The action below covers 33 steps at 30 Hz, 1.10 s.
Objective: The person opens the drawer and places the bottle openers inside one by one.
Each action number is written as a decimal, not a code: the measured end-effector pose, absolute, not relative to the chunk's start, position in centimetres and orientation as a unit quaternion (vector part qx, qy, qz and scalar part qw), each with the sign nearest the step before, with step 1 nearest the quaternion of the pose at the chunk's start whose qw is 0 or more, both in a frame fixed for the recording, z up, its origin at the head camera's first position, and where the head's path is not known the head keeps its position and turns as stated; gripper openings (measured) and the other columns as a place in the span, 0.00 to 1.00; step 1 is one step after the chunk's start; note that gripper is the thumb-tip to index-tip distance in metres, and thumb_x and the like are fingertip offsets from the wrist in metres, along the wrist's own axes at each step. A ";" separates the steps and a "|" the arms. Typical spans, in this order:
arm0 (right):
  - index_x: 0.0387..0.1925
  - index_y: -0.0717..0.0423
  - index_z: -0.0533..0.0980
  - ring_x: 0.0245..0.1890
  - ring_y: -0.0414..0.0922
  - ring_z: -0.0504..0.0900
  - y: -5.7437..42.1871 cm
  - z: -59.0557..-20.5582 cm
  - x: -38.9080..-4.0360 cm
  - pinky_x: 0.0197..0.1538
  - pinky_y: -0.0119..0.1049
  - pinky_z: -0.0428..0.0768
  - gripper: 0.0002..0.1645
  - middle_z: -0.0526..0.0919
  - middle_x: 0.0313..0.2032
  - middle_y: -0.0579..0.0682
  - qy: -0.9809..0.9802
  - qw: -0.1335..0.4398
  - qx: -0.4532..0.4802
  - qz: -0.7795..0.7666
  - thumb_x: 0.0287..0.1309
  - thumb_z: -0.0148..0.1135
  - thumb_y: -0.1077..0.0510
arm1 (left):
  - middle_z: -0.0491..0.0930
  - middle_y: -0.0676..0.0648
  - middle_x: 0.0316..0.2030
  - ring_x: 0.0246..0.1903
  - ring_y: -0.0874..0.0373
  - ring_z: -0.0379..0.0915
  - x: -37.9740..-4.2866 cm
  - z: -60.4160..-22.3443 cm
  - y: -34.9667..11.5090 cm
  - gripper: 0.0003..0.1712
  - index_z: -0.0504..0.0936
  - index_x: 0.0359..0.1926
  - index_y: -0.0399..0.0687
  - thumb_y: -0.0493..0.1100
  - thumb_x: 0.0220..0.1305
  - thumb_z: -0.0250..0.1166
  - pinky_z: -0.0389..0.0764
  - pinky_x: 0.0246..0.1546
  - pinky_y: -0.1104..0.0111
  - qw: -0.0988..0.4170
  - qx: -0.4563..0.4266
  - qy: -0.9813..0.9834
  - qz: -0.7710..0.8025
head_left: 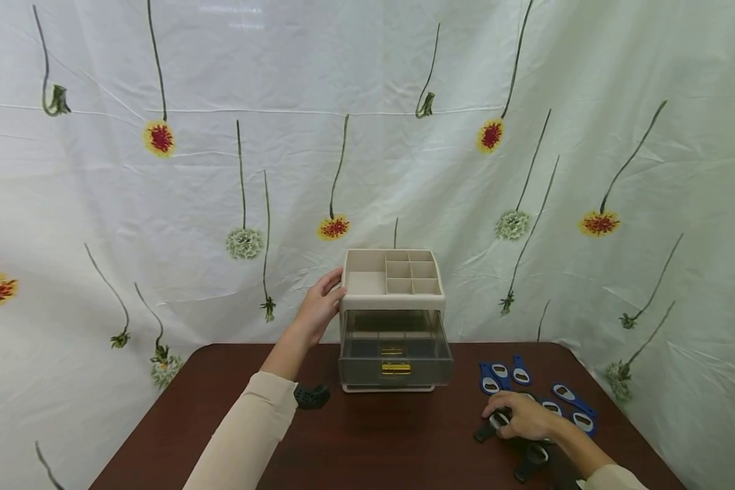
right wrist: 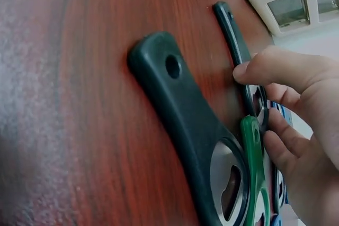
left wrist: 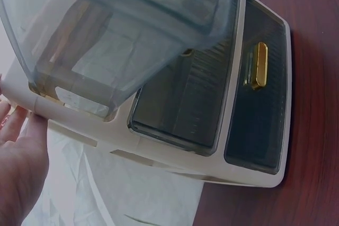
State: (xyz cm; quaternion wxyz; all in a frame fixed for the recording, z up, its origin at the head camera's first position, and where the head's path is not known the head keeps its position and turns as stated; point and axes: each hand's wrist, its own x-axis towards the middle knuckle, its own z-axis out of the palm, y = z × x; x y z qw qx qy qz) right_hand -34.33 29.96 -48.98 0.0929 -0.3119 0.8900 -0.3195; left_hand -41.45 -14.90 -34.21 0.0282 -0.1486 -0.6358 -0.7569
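My left hand [head_left: 320, 303] rests against the left side of a cream desktop drawer organizer [head_left: 394, 300], its fingers near the upper edge. The organizer's clear, smoky top drawer [left wrist: 132, 25] juts out at the front; the lower drawers [left wrist: 259, 125] are closed. At the right of the table, my right hand [head_left: 523, 416] pinches a black bottle opener [right wrist: 231, 35] between thumb and fingers, around its metal end. Another black bottle opener [right wrist: 180, 99] lies nearer, beside a green bottle opener [right wrist: 254, 152]. Several blue bottle openers [head_left: 520, 371] are spread behind and right of this hand.
The organizer stands toward the back of a dark reddish-brown table [head_left: 367, 442]. Divided open compartments [head_left: 412, 272] form its top. A white flower-printed cloth [head_left: 367, 170] hangs behind and around the table. A small black perforated object [head_left: 311, 397] shows by the left forearm.
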 end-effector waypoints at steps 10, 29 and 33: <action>0.40 0.47 0.87 0.41 0.41 0.78 29.1 -49.2 -34.7 0.40 0.38 0.78 0.16 0.82 0.43 0.40 0.890 0.042 -0.343 -0.297 0.47 0.75 0.63 | 0.57 0.38 0.77 0.73 0.45 0.57 -41.4 -34.2 -14.9 0.32 0.56 0.80 0.39 0.32 0.80 0.51 0.63 0.70 0.50 0.032 -0.151 -0.634 -0.758; 0.45 0.53 0.86 0.35 0.43 0.75 29.1 -42.7 -34.9 0.35 0.37 0.76 0.14 0.83 0.43 0.44 0.908 -0.036 -0.322 -0.265 0.55 0.74 0.61 | 0.56 0.37 0.77 0.73 0.44 0.56 -41.6 -34.3 -15.0 0.33 0.55 0.80 0.37 0.31 0.79 0.51 0.62 0.71 0.49 0.030 -0.152 -0.632 -0.759; 0.46 0.55 0.86 0.38 0.45 0.75 28.8 -40.7 -34.8 0.38 0.39 0.77 0.15 0.83 0.44 0.43 0.913 -0.045 -0.317 -0.251 0.55 0.74 0.60 | 0.56 0.37 0.77 0.74 0.44 0.56 -41.6 -34.4 -15.0 0.33 0.55 0.80 0.37 0.31 0.79 0.50 0.62 0.71 0.49 0.031 -0.151 -0.632 -0.759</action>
